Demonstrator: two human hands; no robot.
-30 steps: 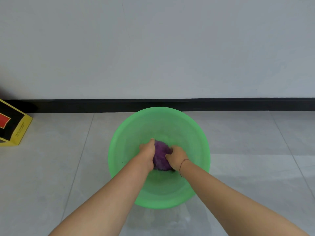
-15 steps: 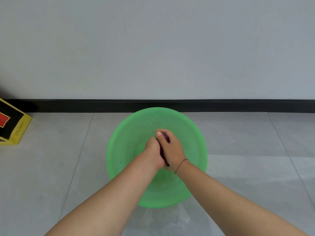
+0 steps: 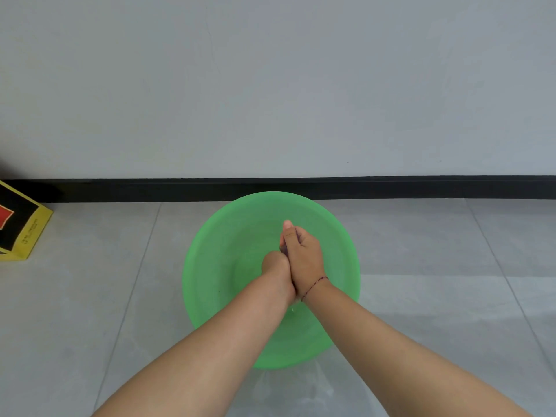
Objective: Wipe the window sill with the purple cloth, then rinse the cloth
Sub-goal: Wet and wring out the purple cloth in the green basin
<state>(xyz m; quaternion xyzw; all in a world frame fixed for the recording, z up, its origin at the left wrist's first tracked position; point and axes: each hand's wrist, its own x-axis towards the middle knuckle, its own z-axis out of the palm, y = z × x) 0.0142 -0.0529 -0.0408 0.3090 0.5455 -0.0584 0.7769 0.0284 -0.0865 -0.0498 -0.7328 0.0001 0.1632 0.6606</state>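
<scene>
A round green basin stands on the tiled floor in front of me, near the wall. Over its middle both my hands are pressed together around the purple cloth, of which only a thin dark sliver shows between them. My right hand lies on top, fingers wrapped over the cloth and pointing away from me, a thin red cord on the wrist. My left hand grips the cloth from the left and below. A drop of water hangs under the wrists.
A yellow and black cardboard box sits at the left edge against the black skirting board. Grey floor tiles surround the basin, with a wet patch on the floor just in front of it.
My hands have risen from the basin's bottom and closed together over the cloth. A second ago the cloth showed as a purple ball between them; now it is almost hidden.
</scene>
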